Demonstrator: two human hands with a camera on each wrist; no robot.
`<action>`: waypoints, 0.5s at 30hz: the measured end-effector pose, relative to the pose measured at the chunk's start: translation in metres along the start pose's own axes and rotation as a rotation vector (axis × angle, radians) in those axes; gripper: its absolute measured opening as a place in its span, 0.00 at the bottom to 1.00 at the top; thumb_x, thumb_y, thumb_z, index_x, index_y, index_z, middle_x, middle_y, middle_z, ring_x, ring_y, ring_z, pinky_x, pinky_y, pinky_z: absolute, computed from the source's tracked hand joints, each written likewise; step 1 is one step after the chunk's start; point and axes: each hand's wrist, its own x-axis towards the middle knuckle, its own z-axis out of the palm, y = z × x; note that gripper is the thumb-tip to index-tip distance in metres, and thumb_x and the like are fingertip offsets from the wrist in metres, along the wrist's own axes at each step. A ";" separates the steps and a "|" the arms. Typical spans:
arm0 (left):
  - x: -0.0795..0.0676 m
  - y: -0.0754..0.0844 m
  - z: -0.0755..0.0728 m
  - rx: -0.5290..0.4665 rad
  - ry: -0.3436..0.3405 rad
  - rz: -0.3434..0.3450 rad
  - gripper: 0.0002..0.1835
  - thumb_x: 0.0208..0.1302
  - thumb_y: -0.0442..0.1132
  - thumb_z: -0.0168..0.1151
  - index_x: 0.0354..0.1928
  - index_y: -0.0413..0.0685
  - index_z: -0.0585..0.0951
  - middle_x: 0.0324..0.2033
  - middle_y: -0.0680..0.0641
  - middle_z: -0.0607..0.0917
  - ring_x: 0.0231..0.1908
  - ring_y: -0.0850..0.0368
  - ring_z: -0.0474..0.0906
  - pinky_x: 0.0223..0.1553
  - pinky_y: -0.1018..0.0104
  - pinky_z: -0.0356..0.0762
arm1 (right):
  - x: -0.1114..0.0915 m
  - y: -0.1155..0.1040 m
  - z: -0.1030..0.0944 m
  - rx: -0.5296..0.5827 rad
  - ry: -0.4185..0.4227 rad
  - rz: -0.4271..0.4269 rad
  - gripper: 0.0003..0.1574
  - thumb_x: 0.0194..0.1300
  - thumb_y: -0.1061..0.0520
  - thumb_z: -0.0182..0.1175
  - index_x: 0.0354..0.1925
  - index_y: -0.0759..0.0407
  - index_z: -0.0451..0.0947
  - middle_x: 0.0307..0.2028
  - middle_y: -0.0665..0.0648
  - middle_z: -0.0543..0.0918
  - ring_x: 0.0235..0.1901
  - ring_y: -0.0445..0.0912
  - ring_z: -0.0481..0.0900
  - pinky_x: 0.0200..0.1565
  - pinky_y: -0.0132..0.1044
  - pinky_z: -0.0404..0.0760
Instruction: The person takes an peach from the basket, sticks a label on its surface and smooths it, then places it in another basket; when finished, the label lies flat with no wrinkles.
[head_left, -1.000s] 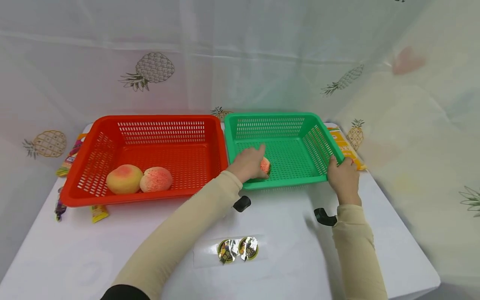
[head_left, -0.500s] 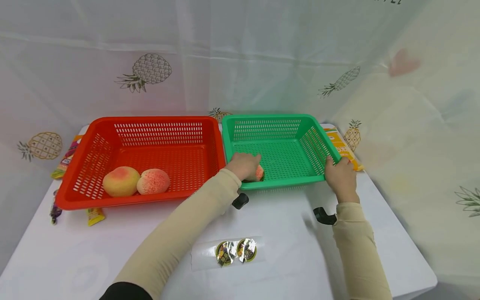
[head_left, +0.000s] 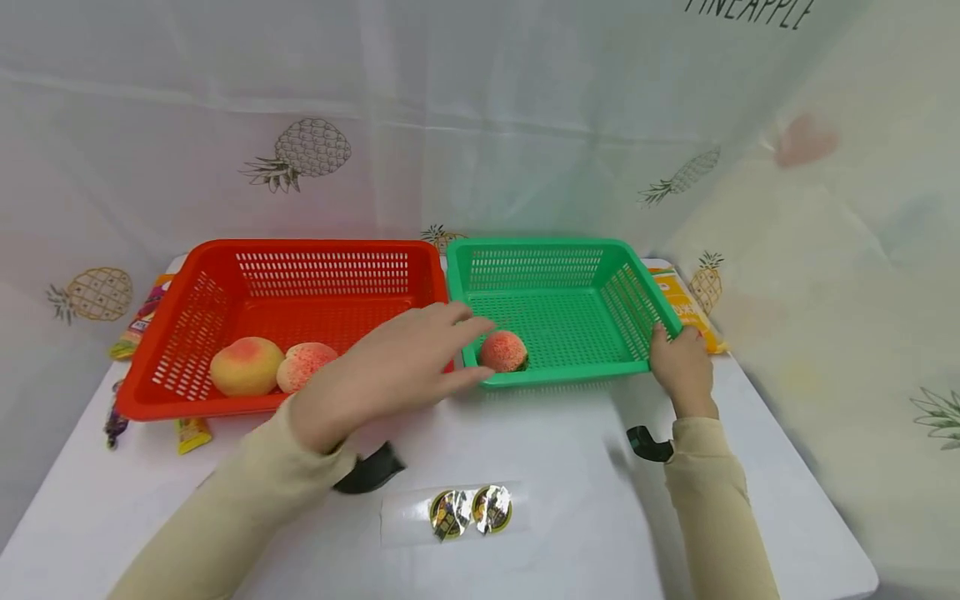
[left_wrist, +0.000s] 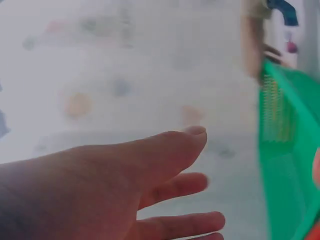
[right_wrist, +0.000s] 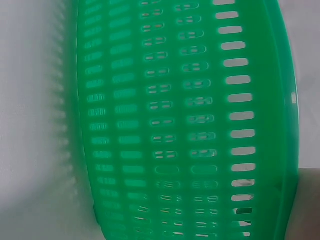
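2 baskets fill mid-frame: the red basket (head_left: 333, 312), left, holds 1 yellow-pink fruit (head_left: 243, 368) and 1 pink fruit (head_left: 303, 364); the green basket (head_left: 577, 329), right of centre, has 1 coral fruit (head_left: 502, 351) in its lower left corner, round and speckled (dark at its lower right edge). The left hand (head_left: 393, 362) is free, fingers extended; the right hand (head_left: 682, 365) grips the green rim's right side. "PINEAPPLE" tops the backdrop (head_left: 525, 175), upper right.

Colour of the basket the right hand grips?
Plain green basket; shows best in the head view.
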 end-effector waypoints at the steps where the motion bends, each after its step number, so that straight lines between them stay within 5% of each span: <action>1: -0.021 -0.002 -0.005 0.016 0.045 -0.019 0.24 0.56 0.58 0.54 0.52 0.57 0.72 0.43 0.54 0.74 0.42 0.61 0.70 0.41 0.66 0.72 | -0.001 0.000 0.001 -0.001 0.006 -0.001 0.49 0.64 0.34 0.25 0.62 0.76 0.43 0.57 0.78 0.57 0.50 0.71 0.61 0.48 0.60 0.62; 4: -0.077 -0.015 -0.009 0.074 0.126 -0.167 0.26 0.52 0.60 0.58 0.51 0.58 0.73 0.47 0.53 0.73 0.48 0.57 0.69 0.45 0.57 0.73 | -0.004 0.001 0.003 -0.004 0.013 0.002 0.49 0.64 0.34 0.25 0.62 0.76 0.44 0.56 0.78 0.57 0.50 0.70 0.62 0.47 0.60 0.62; 7: -0.117 -0.036 0.001 0.074 0.193 -0.329 0.29 0.48 0.58 0.62 0.52 0.54 0.72 0.50 0.47 0.71 0.51 0.49 0.65 0.46 0.47 0.69 | -0.007 0.001 0.004 -0.006 0.011 0.008 0.49 0.64 0.34 0.25 0.62 0.76 0.45 0.56 0.78 0.58 0.50 0.69 0.62 0.47 0.60 0.62; 12: -0.155 -0.076 0.032 -0.037 0.399 -0.622 0.37 0.49 0.55 0.63 0.57 0.42 0.65 0.55 0.32 0.61 0.56 0.34 0.52 0.47 0.35 0.53 | -0.009 0.001 0.003 0.002 0.029 -0.002 0.47 0.64 0.36 0.27 0.60 0.77 0.49 0.53 0.77 0.61 0.48 0.69 0.64 0.44 0.60 0.64; 15: -0.167 -0.095 0.050 -0.104 0.508 -0.815 0.44 0.48 0.55 0.64 0.61 0.37 0.59 0.59 0.29 0.52 0.60 0.33 0.44 0.48 0.33 0.47 | -0.008 0.001 0.000 -0.002 0.019 -0.011 0.47 0.65 0.36 0.27 0.60 0.78 0.48 0.53 0.78 0.61 0.47 0.70 0.64 0.43 0.61 0.65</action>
